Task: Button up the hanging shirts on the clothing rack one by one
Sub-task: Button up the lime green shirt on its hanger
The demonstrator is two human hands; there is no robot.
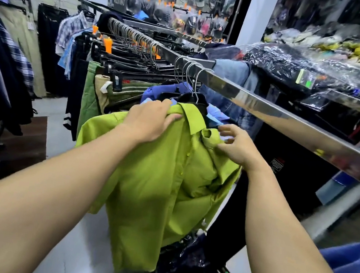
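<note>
far left: dark and plaid garments (pixel 3 58) hang along the left edge of the view.
trousers: a row of clip hangers with orange tags (pixel 126 51) carries folded trousers toward the far end of the rack rail (pixel 271 113).
left hand: the left hand (pixel 151 120) lies on the left shoulder of the green shirt (pixel 163 180), fingers curled over the collar edge and gripping the fabric.
green shirt: it hangs from a black hanger (pixel 191 99) near the middle of the rack rail, front turned toward the camera, placket with small buttons running down its middle; whether the buttons are fastened cannot be told.
blue shirts: blue shirts (pixel 157 92) hang just behind the green one on the same rail.
right hand: the right hand (pixel 239 146) touches the shirt's right shoulder beside the collar, fingers loosely bent and spread, nothing clearly pinched.
right: plastic-wrapped dark clothes (pixel 312 69) are piled beyond the rail's right stretch.
</note>
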